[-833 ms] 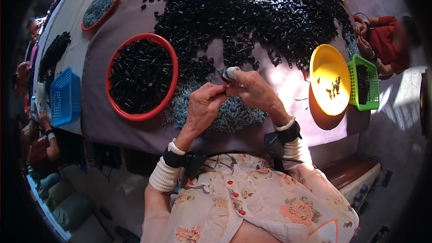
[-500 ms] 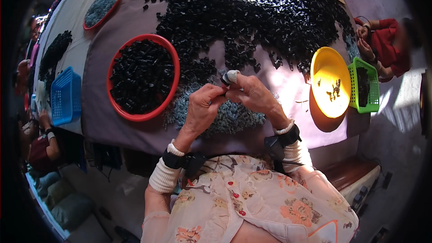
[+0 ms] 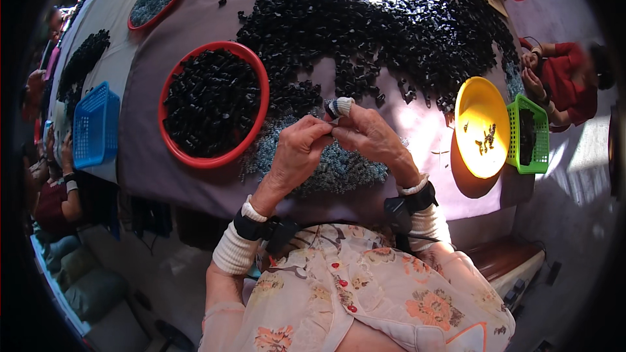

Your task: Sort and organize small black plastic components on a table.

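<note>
My left hand (image 3: pixel 298 146) and my right hand (image 3: pixel 372 135) meet fingertip to fingertip above a heap of small grey-blue parts (image 3: pixel 326 176). Both are closed in a pinch, and whatever lies between the fingers is too small and covered to make out. A pale wrap with a dark band (image 3: pixel 340 107) sits on a finger of my right hand. Just beyond the hands spreads a wide pile of small glossy black parts (image 3: pixel 306 32). To the left stands a red round basin (image 3: pixel 266 91) filled with the same kind of black parts.
On the right, a yellow plate (image 3: pixel 476 156) holds a few dark bits, beside a green basket (image 3: pixel 540 156) with black parts. A blue basket (image 3: pixel 94 124) and another red basin (image 3: pixel 132 25) are on the left. Co-workers sit at the left and right, one in a red top (image 3: pixel 570 78).
Both hands stay pinched together with slight finger shifts. The whole view has tilted a little, so the table's things appear slightly displaced. A person's hands at the left have risen.
</note>
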Available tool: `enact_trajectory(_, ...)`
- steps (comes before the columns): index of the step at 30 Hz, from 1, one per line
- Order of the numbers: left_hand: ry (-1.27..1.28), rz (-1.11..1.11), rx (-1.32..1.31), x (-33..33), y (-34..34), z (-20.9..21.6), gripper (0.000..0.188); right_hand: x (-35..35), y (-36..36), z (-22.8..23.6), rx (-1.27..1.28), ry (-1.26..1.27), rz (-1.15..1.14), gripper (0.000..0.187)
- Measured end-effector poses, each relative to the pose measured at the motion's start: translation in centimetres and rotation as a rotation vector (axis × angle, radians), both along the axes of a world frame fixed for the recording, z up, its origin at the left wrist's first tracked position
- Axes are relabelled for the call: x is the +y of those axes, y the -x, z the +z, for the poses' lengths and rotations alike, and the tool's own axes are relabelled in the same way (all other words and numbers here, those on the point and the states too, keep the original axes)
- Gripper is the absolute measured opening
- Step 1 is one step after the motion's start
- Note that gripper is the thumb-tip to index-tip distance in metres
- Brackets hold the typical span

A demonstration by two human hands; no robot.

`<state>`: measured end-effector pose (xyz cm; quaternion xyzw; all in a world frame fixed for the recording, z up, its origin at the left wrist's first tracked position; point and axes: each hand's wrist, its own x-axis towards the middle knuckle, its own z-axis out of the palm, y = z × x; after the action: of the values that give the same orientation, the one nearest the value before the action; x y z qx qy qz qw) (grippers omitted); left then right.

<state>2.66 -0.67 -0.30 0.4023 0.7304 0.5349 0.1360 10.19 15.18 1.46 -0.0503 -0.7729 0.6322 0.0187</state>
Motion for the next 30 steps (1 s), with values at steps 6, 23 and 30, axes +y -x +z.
enact_trajectory(6, -0.028, 0.012, -0.007, 0.0, 0.2, 0.0, 0.019, 0.0, 0.2, 0.7, -0.133, 0.140, 0.002, 0.015)
enact_trajectory(23, -0.174, -0.047, -0.605, 0.2, 0.6, -1.2, 0.024, -0.3, 0.8, -1.3, -0.017, 0.115, -0.162, 0.012)
enact_trajectory(30, -0.162, 0.058, -0.707, -0.1, 1.1, -0.9, 0.023, 2.5, 1.9, -2.6, 0.280, -0.977, -0.078, 0.025)
